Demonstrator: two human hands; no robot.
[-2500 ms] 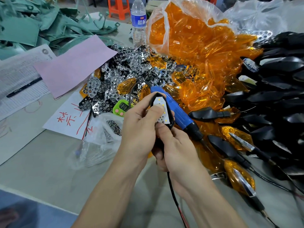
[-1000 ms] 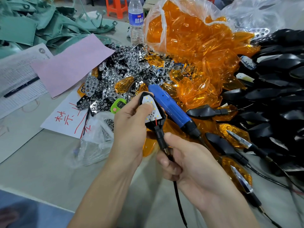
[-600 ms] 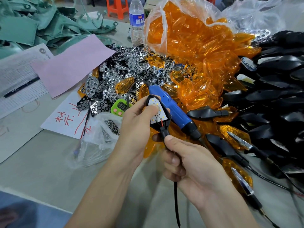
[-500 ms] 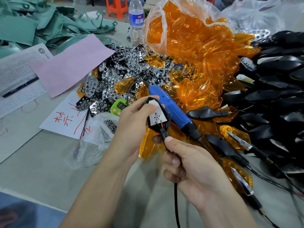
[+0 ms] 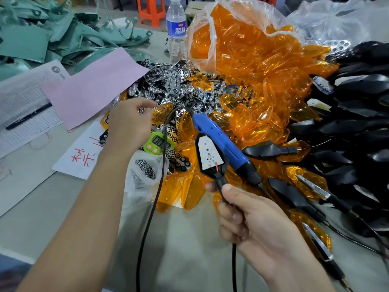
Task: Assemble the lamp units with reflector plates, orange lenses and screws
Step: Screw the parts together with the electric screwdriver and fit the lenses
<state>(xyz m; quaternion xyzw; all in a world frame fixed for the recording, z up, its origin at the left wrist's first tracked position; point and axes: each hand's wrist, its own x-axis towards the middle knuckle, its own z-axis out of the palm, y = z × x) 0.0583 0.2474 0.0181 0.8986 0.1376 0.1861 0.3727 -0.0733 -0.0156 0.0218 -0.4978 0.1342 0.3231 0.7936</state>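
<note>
On the far left, a printed sheet with a pen (image 5: 28, 118) and a pink paper (image 5: 94, 87) are lying on the surface (image 5: 189, 249). The left hand (image 5: 130, 125), which was steadying the lamp unit half a second ago, has let it go and is now reaching over the heap of chrome reflector plates (image 5: 174, 81). Its fingers are hanging loosely curled, with no plate visibly caught in them yet. Just below it, a green timer (image 5: 156, 143) and a bag of screws (image 5: 143, 171) are sitting beside some loose orange lenses (image 5: 189, 190). The lamp unit (image 5: 210, 157) is now being held up by the right hand (image 5: 252, 224) alone, which is gripping its black stalk, with the white LED board facing upward. The blue electric screwdriver (image 5: 223, 148) is lying untouched behind it. Further right, more lenses are spilling from a clear bag (image 5: 252, 49) next to stacked black housings (image 5: 357, 123). The shift suggests the board is judged ready – the reflector plate is probably being fetched next.
</note>
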